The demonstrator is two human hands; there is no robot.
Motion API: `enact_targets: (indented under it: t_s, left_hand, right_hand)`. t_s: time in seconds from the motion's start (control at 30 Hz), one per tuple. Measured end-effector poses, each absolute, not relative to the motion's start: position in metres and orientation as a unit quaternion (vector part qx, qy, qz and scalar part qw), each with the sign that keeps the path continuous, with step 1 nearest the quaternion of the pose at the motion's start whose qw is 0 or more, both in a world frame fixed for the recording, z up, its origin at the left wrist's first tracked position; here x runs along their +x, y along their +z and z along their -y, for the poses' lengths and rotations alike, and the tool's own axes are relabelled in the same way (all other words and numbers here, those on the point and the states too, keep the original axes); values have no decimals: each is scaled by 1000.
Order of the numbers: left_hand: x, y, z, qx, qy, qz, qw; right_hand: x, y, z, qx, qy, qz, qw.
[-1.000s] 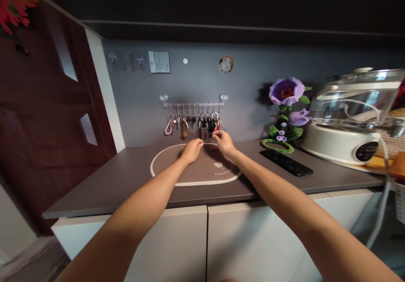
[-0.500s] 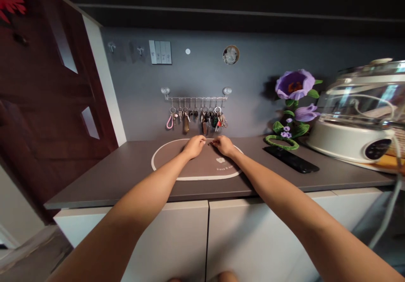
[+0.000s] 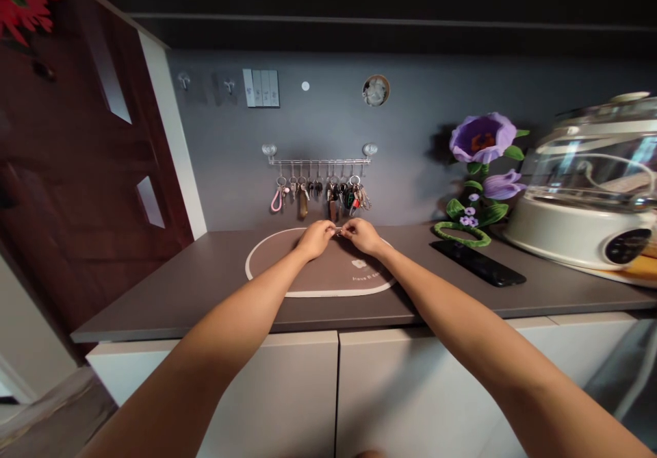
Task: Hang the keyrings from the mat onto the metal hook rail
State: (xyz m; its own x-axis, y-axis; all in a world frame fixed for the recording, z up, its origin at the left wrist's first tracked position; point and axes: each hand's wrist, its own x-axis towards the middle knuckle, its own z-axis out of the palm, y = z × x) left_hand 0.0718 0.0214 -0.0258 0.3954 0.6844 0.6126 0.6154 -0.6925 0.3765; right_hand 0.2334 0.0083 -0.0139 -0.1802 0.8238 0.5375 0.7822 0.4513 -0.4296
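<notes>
Over the far part of an oval brown mat [image 3: 287,276] with a pale border, my two hands almost meet. My left hand [image 3: 317,239] is closed in a pinch. Close on its right, my right hand [image 3: 362,236] pinches too, with a small shiny metal piece [image 3: 339,231] between the fingertips of both hands. It is too small to name for certain. Just behind the hands, several bunches of keys [image 3: 304,198] hang from a clear hook rail [image 3: 318,161] on the grey wall.
A black phone [image 3: 477,263] lies right of the mat on the dark countertop [image 3: 169,287]. Behind it stands a purple artificial flower [image 3: 482,140] on a green base. A white appliance with a clear cover [image 3: 569,222] is at the far right. White cabinet doors [image 3: 277,383] are below.
My hands have drawn slightly closer together, and the small metal piece now sits between both sets of fingertips. The view has shifted a little.
</notes>
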Motion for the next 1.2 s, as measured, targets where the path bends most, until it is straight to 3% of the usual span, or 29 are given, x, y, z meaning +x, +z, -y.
enact_targets:
  t_s: [0.37,0.8,1.2]
  left_hand:
    - [72,-15,-17,824,427,-371,41]
    - [74,-12,-17,742,532,-370,171]
    - [77,-7,-11,735,548,-350,194]
  right_hand:
    - [228,-7,1,-436,122,771,448]
    - [226,-10,-2,-352,305,717,518]
    - [224,-9,2,-348,340,688,538]
